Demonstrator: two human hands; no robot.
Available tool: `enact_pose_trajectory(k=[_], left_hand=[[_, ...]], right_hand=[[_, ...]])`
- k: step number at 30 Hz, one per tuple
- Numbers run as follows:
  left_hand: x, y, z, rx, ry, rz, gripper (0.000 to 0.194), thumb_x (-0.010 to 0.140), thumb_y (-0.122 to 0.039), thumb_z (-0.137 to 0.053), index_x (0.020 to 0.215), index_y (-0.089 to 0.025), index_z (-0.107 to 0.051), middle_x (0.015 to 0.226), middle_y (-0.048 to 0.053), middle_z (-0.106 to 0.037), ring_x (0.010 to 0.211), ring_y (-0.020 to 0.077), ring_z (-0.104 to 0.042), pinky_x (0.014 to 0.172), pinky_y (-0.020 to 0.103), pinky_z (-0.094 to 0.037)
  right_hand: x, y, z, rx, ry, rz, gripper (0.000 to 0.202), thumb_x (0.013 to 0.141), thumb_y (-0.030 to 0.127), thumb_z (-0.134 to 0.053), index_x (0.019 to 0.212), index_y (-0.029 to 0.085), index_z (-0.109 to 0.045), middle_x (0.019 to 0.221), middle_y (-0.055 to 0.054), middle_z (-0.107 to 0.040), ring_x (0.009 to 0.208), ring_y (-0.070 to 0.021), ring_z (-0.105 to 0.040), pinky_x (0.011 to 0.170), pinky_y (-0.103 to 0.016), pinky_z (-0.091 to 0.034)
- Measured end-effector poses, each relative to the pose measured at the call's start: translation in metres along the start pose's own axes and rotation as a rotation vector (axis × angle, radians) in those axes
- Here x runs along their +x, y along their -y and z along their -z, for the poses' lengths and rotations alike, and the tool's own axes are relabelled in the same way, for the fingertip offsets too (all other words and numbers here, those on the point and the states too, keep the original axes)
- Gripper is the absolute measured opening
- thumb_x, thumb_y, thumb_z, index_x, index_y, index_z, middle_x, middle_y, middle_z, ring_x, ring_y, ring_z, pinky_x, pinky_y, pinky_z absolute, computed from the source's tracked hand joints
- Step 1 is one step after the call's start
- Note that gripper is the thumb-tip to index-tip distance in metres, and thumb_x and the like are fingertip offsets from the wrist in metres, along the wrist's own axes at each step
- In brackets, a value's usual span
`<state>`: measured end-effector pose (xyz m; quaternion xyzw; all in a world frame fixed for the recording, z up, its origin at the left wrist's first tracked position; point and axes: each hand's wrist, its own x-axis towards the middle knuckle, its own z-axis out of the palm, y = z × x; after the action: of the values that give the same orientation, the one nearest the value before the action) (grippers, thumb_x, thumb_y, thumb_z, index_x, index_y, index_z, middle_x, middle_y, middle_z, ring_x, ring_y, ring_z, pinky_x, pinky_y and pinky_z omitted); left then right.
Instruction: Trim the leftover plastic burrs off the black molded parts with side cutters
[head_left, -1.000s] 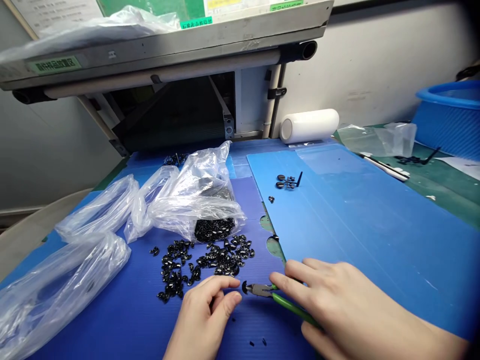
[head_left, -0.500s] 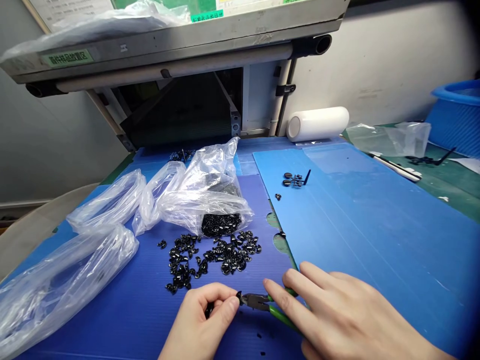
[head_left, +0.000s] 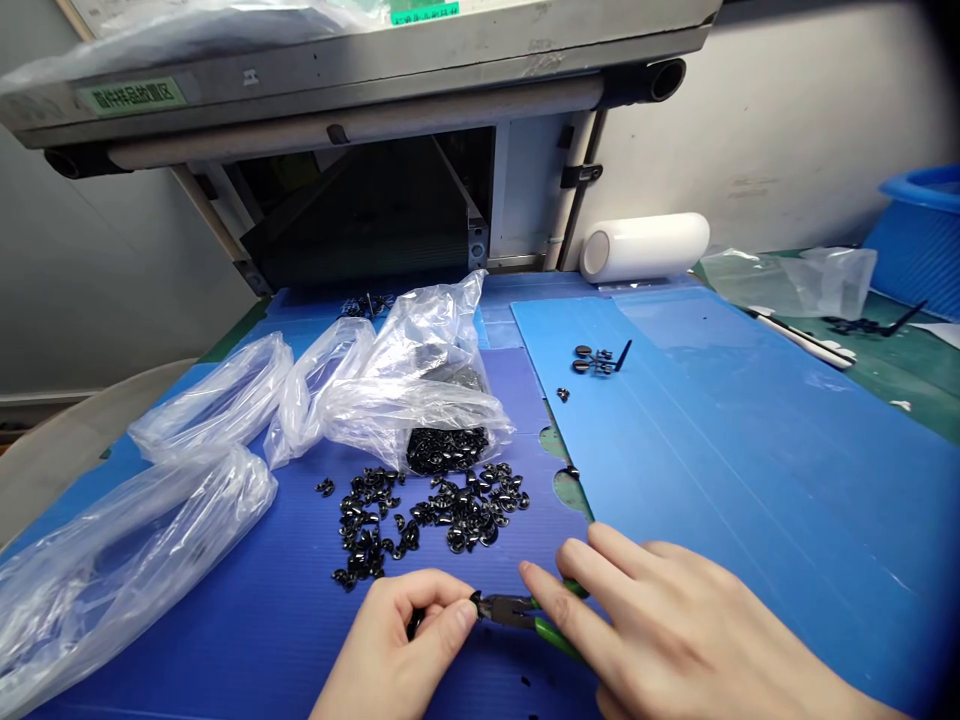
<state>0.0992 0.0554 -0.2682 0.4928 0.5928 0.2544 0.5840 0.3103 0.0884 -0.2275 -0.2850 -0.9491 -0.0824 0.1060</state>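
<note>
- Left hand [head_left: 397, 650]: thumb and forefinger pinched on a small black part [head_left: 474, 598], held at the fingertips, low over the dark blue sheet [head_left: 247, 620].
- Right hand [head_left: 675, 640]: fingers wrapped round green-handled cutters [head_left: 525, 615]; cutter nose touches the part.
- Loose black parts [head_left: 435, 510] lie just beyond the fingers, spilling from a clear bag [head_left: 412, 390].

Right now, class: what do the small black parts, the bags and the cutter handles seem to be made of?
Black parts: glossy, probably moulded plastic; they glint. Bags: thin clear plastic film, crinkled and see-through. Cutter handles: green, smooth, likely a plastic or rubber sleeve over metal.
</note>
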Motion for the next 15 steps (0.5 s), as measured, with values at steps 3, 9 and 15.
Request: enact_pose_trajectory(k=[3,9,15], left_hand=[[0.0,-0.001,0.0,-0.01,-0.029,0.0,0.034,0.079,-0.044,-0.053,0.077,-0.014,-0.067,0.064,0.0,-0.047,0.064,0.0137,-0.037,0.06,0.025,-0.029],[-0.001,0.001,-0.002,-0.134,-0.059,0.06,0.037,0.073,-0.049,-0.06,0.075,-0.013,-0.067,0.05,-0.008,-0.025,0.046,0.0065,-0.019,0.045,0.023,-0.012],[0.0,0.007,-0.001,-0.277,-0.06,0.062,0.044,0.071,-0.057,-0.063,0.079,-0.014,-0.067,0.042,-0.011,-0.019,0.037,0.0035,-0.009,0.041,0.024,-0.003]], right_hand=[[0.0,0.001,-0.006,0.081,0.088,-0.026,0.038,0.064,0.011,-0.044,0.094,0.019,-0.065,0.073,-0.004,-0.063,0.059,-0.0223,-0.06,0.039,-0.03,-0.042],[-0.008,-0.01,-0.01,0.472,0.208,-0.206,0.041,0.05,0.011,-0.045,0.085,0.024,-0.063,0.079,-0.002,-0.064,0.061,-0.0205,-0.06,0.046,-0.026,-0.045],[-0.014,-0.027,-0.005,1.204,0.408,-0.7,0.047,0.058,0.019,-0.044,0.102,0.027,-0.059,0.088,-0.001,-0.06,0.077,-0.02,-0.057,0.06,-0.025,-0.045]])
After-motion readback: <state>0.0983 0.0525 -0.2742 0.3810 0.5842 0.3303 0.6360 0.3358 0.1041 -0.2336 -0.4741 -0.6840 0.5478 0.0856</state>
